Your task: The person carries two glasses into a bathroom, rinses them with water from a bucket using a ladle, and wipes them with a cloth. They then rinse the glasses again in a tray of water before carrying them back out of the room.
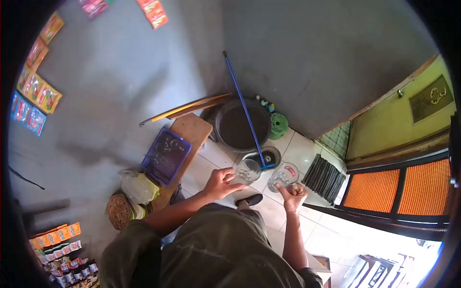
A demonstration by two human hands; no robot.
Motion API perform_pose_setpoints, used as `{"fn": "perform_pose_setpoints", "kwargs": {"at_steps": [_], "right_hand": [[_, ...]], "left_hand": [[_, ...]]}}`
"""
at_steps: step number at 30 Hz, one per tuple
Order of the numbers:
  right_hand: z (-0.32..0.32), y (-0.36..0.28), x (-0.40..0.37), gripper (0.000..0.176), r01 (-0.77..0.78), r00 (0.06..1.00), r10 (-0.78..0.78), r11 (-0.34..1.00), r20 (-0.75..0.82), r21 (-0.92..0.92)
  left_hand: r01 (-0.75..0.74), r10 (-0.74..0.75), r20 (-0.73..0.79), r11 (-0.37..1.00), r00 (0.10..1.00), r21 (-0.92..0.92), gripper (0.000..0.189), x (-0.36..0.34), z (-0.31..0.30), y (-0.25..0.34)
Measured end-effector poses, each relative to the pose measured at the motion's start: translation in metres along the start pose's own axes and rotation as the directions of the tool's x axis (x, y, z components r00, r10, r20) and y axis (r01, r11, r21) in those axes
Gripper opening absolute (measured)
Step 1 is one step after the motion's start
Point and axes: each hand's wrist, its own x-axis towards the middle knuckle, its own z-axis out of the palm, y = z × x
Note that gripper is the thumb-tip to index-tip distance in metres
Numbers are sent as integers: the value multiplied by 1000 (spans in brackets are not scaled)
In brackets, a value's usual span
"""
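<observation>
My left hand (222,184) is closed on a clear glass mug (248,171), held out in front of my body. A second glass mug (284,175), with a red label near its rim, is gripped by my right hand (291,196). The two mugs are close together but apart, both above the tiled floor. Behind them, a blue-handled stick (244,108) leans over a large dark tub (242,124), its blue foot in a smaller round container (270,156).
On a wooden bench (196,126) to the left sits a purple tray (166,156) with glassware in it. Beside it are a plastic bag (139,186) and a woven basket (118,211). A green pot (278,126) stands by the tub. A dark mat (324,178) lies near the doorway.
</observation>
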Motion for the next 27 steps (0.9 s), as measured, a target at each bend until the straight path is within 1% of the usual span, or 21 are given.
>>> {"fn": "perform_pose_setpoints", "kwargs": {"at_steps": [1,2,3,4,5,7,9,10,11,13,14,15,17,18,19,20,21,23,24,27], "right_hand": [[-1,-8,-9,61,-2,1000,2,999,-5,38],[-1,-18,-16,60,3,999,-3,1000,-42,-5],[-66,-7,51,60,55,997,-57,998,-47,-33],[-84,-4,54,60,58,995,-59,998,-79,-19],[-98,-3,55,59,48,994,-47,999,-95,9],[-130,-8,68,58,104,983,-107,994,-147,-28],[-153,-9,77,58,95,976,-108,992,-191,-80],[-163,-3,82,59,125,963,-149,985,-225,-120],[-171,-2,84,56,97,956,-128,987,-262,-128],[-186,-6,88,53,17,946,-56,992,-319,-124],[-190,-6,91,51,-17,942,-12,996,-335,-85],[-192,-5,96,49,-45,935,29,998,-354,-37],[-199,-2,107,49,-71,929,64,997,-365,-6],[-202,2,114,56,-25,922,71,992,-380,123],[-207,2,121,57,-38,921,74,994,-383,100],[-220,-7,121,58,-42,914,66,997,-400,69],[-228,-6,125,58,-42,908,66,997,-415,66],[-247,-1,145,59,-10,891,37,998,-452,62],[-255,2,163,59,5,887,30,997,-461,74],[-269,-9,221,59,14,872,27,997,-490,80]], "left_hand": [[-11,15,18,979,1000,-202,31,-1,4,10],[-20,30,20,920,999,-391,27,-1,3,15],[-105,121,46,958,992,-268,30,64,70,30],[-125,144,93,975,985,-185,30,73,86,33],[-99,128,95,959,987,-267,31,80,103,36],[-149,167,114,978,979,-146,44,100,126,61],[-156,185,119,962,975,-222,56,117,151,66],[-108,150,167,965,974,-240,54,125,158,74],[-134,176,139,953,975,-271,54,133,173,65],[-149,192,185,963,964,-224,31,144,183,77],[-204,237,159,958,958,-200,32,153,187,88],[-174,208,208,970,956,-172,27,162,191,83],[-101,137,222,981,965,-168,50,181,203,87],[-129,153,233,985,960,-115,50,192,208,87],[-157,167,239,986,956,-59,50,204,213,88],[-207,224,232,974,947,-96,50,207,225,97],[-217,237,260,971,936,-105,50,213,234,105],[-182,213,295,975,931,-130,52,231,252,122],[-260,277,299,961,913,-96,53,253,262,128],[-252,295,342,954,892,-164,53,315,291,130]]}}
